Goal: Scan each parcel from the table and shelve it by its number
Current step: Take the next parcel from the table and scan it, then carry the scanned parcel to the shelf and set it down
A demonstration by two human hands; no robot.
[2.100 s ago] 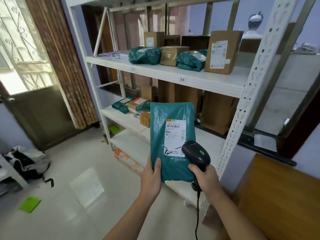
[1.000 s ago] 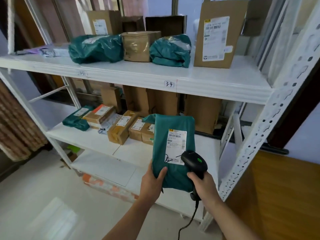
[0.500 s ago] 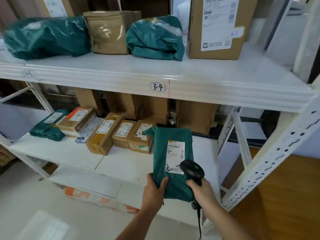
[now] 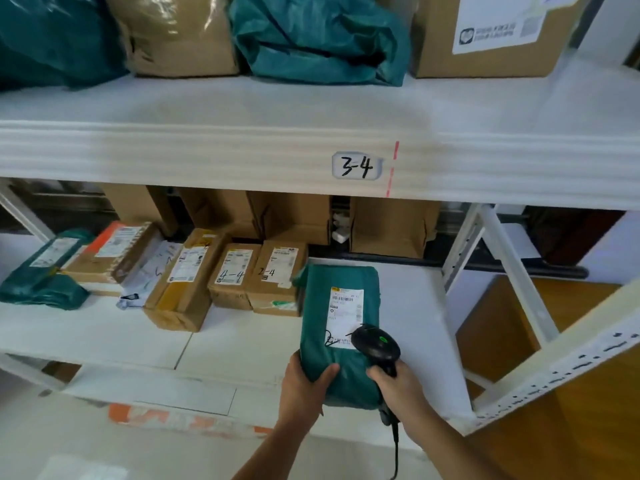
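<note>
A teal plastic parcel [image 4: 320,315] with a white shipping label and a handwritten mark is held over the lower white shelf [image 4: 412,306], to the right of a row of boxes. My left hand [image 4: 304,384] grips its lower left corner. My right hand [image 4: 401,389] holds a black barcode scanner [image 4: 375,344] whose head rests against the label's lower right corner; the hand also touches the parcel's right edge. A tag reading 3-4 [image 4: 356,166] is on the upper shelf's front edge [image 4: 173,150].
Brown boxes marked 4-4 [image 4: 233,271] and 2-4 [image 4: 278,271] lie just left of the parcel, with more parcels further left. Teal bags and cardboard boxes fill the upper shelf. A perforated white upright [image 4: 554,362] slants at the right. Bare shelf lies right of the parcel.
I have come closer to the rack and lower. Both hands carried the teal parcel and scanner down and forward, from in front of the rack to above the lower shelf.
</note>
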